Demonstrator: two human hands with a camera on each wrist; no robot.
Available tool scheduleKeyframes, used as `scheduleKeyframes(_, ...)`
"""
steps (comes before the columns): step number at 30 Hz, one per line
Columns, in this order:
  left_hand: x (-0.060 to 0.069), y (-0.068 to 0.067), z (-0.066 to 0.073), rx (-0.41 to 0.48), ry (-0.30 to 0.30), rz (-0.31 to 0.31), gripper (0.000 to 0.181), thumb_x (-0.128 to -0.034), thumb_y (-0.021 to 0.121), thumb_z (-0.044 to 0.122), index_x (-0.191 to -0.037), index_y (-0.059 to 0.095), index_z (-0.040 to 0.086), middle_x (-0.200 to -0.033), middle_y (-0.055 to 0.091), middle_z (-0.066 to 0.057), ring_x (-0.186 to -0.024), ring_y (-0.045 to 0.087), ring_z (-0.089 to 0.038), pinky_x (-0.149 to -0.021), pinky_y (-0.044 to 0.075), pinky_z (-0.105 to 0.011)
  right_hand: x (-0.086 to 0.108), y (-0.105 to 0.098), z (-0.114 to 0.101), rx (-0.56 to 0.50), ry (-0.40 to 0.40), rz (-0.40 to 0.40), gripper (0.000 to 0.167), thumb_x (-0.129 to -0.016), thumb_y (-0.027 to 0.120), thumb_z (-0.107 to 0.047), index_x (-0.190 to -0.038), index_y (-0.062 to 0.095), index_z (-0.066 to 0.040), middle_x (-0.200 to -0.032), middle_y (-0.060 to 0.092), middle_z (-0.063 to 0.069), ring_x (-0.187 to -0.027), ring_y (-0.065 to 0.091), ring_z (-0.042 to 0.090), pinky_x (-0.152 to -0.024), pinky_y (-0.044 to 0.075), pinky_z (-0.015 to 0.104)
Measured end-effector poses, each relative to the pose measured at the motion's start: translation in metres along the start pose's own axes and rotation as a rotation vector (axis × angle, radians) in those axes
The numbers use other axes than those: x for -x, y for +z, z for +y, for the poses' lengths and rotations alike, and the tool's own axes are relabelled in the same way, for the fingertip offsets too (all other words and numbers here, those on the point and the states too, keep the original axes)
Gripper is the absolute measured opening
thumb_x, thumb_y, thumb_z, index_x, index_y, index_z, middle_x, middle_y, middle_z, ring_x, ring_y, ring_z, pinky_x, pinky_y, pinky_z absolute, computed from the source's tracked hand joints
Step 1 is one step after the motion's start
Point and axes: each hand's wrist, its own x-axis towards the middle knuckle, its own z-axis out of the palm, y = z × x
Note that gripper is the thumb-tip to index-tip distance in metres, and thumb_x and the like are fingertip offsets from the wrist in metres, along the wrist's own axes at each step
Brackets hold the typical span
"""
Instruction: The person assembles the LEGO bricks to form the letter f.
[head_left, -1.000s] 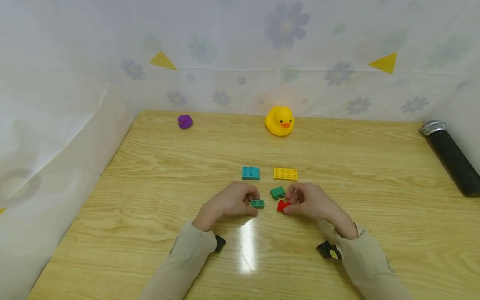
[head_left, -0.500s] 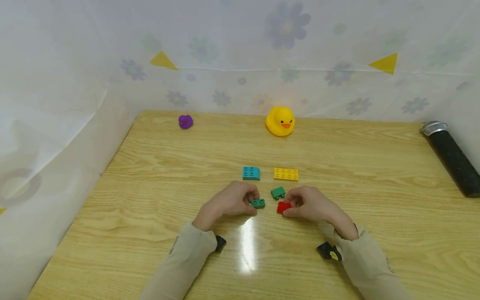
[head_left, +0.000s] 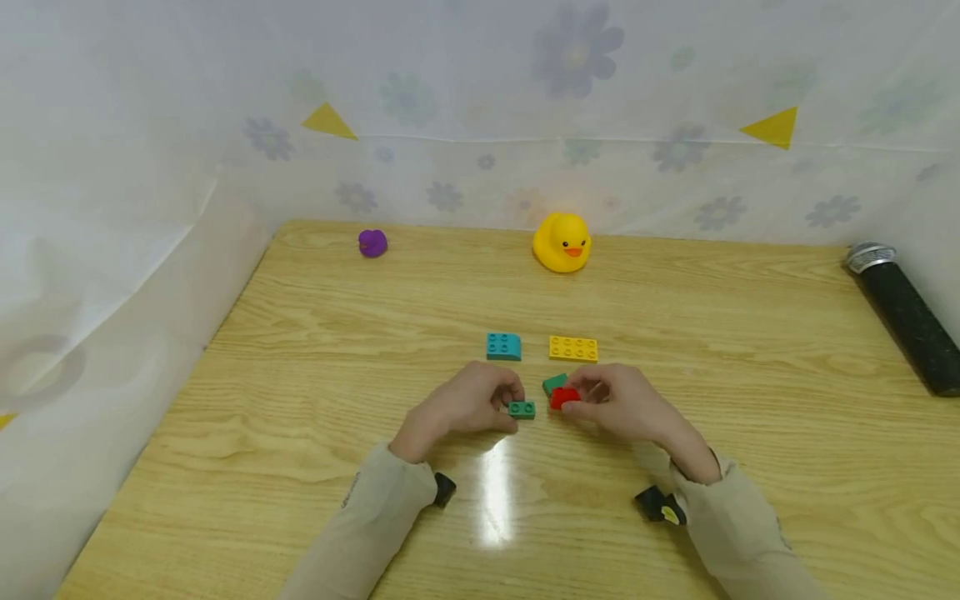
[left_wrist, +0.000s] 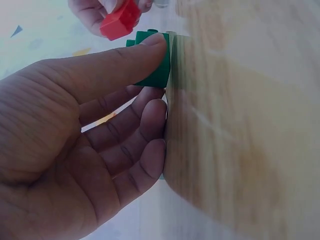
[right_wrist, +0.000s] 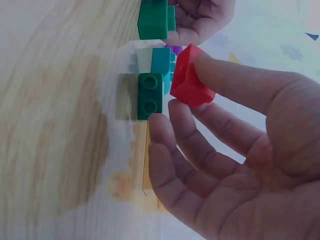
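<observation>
In the head view my left hand pinches a green two-stud toy brick between thumb and fingers. Its studs point up, and in the left wrist view this green brick sits low at the tabletop. My right hand pinches a red toy brick. That red brick is off the table and tilted in the right wrist view. A second green brick lies on its side behind the red one and is partly hidden by it. Seen from the right wrist, this loose green brick shows two studs.
Behind the hands lie a blue brick and a yellow eight-stud brick. A purple duck and a larger yellow duck stand near the back edge. A black microphone lies at the right.
The right hand has turned the red brick, then raised it and moved it slightly away from the person, toward the loose green brick. The left hand's green brick has shifted slightly right.
</observation>
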Motion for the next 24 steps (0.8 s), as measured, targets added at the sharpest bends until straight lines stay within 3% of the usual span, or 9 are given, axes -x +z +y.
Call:
scheduleKeyframes(14, -0.003, 0.006, 0.005, -0.081, 0.048, -0.014, 0.019, -0.0798, 0.079, 0.014, -0.095, 0.068, 0.011, -0.087, 0.064, 0.004, -0.078, 0.056, -0.008, -0.070, 0.046, -0.021, -0.002, 0.018, -0.005, -0.093, -0.119, 0.141, 0.015, -0.082, 0.076, -0.009, -0.094, 0.066, -0.008, -0.088, 0.067, 0.000, -0.072, 0.061, 0.012, -0.066, 0.052, 0.027)
scheduleKeyframes(24, -0.003, 0.008, 0.003, -0.118, 0.062, 0.006, 0.017, -0.0809, 0.079, 0.017, -0.088, 0.064, 0.012, -0.079, 0.059, 0.005, -0.073, 0.052, -0.009, -0.067, 0.044, -0.022, -0.005, 0.022, -0.007, -0.166, -0.107, 0.085, 0.015, -0.084, 0.074, -0.010, -0.096, 0.066, -0.007, -0.089, 0.066, 0.001, -0.075, 0.061, 0.015, -0.066, 0.052, 0.028)
